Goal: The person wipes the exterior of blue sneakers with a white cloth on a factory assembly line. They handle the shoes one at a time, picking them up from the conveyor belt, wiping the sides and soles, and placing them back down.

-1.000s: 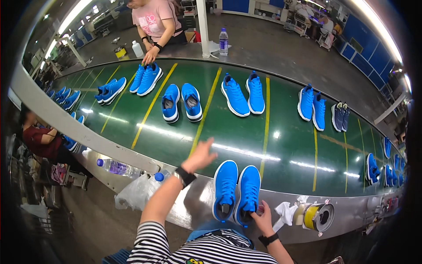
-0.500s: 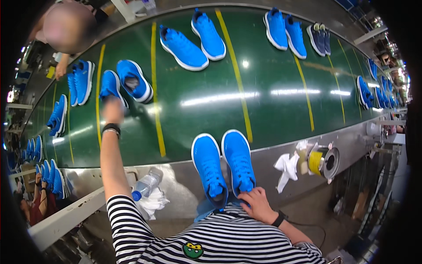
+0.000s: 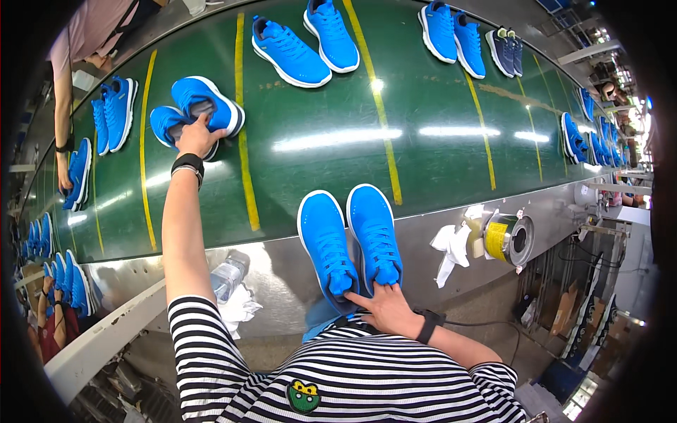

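On the green conveyor belt at the left lie a blue sneaker (image 3: 162,121) and its mate, another blue sneaker (image 3: 201,90), pressed together. My left hand (image 3: 197,139) reaches across to them, its fingers hooked into the collar of the right-hand shoe and its thumb against that shoe's side. Close to my body, a second pair rests toes outward over the belt's metal edge: a left sneaker (image 3: 322,229) and a right sneaker (image 3: 372,222). My right hand (image 3: 384,308) grips this pair at the heels, fingers in the right shoe's opening and another digit touching the left shoe's collar.
More blue sneakers (image 3: 293,53) and a dark pair (image 3: 503,51) stand along the belt between yellow lines. On the metal ledge (image 3: 289,264) are a plastic bottle (image 3: 229,275), crumpled white paper (image 3: 451,247) and a round can (image 3: 508,238). A co-worker's arm (image 3: 63,106) touches a shoe at far left.
My left hand has brought the two far sneakers together. My right hand has shifted left, spreading across both near heels. The co-worker's arm now reaches down to a shoe.
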A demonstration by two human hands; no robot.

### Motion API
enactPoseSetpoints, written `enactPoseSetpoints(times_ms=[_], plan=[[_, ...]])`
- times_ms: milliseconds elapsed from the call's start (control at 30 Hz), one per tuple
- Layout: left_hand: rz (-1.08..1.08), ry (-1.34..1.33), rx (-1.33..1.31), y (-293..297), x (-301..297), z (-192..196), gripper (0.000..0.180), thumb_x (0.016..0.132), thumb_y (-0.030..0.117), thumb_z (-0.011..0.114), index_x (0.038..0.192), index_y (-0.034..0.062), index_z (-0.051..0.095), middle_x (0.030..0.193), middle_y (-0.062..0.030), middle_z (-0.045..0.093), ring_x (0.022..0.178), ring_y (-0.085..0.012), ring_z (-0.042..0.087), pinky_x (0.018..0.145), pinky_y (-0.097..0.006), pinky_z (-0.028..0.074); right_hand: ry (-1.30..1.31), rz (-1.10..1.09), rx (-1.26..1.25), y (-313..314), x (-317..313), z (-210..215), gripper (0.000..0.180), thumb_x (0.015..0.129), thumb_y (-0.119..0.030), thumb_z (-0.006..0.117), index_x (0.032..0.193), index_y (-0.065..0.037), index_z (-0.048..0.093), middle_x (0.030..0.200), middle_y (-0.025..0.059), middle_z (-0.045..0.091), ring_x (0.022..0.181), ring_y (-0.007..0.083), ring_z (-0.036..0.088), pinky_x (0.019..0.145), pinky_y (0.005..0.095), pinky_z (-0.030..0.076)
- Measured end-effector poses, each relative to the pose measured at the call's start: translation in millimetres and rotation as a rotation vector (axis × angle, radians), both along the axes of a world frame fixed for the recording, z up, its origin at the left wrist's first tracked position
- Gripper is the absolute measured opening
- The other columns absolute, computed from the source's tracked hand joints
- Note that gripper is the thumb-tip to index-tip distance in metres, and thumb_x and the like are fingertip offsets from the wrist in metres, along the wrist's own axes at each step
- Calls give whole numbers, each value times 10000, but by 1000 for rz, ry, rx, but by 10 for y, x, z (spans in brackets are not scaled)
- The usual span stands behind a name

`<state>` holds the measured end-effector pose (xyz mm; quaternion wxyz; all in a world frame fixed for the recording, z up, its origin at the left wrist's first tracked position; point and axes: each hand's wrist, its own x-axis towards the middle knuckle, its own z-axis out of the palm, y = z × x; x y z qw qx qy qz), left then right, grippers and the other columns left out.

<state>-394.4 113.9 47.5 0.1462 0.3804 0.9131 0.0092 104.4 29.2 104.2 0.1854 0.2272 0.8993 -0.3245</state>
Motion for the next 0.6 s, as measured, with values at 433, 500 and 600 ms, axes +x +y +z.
enactPoseSetpoints(times_ms=[433,500,600], plan=[[-132,-191,194,-57,947,1252,716,664,565,601,1111,10,537,1039,-214,578,982,-329,554,846,-370,428,291,-148,56,450,546,135,359,673,-392,676,889,-147,527,743,153,471,722,325,519,613,402,421],[-183,-209,207,-120,1074,1347,714,662,560,611,1105,5,539,1025,-212,585,958,-326,566,828,-364,439,320,-147,74,530,681,167,362,669,-396,680,885,-148,529,746,153,470,721,326,518,613,403,421],[-297,-258,249,-255,1548,1640,595,670,480,656,1057,37,568,970,-209,600,898,-333,583,780,-373,453,368,-161,141,712,898,282,364,666,-399,685,884,-153,527,755,162,471,730,334,517,622,409,421]])
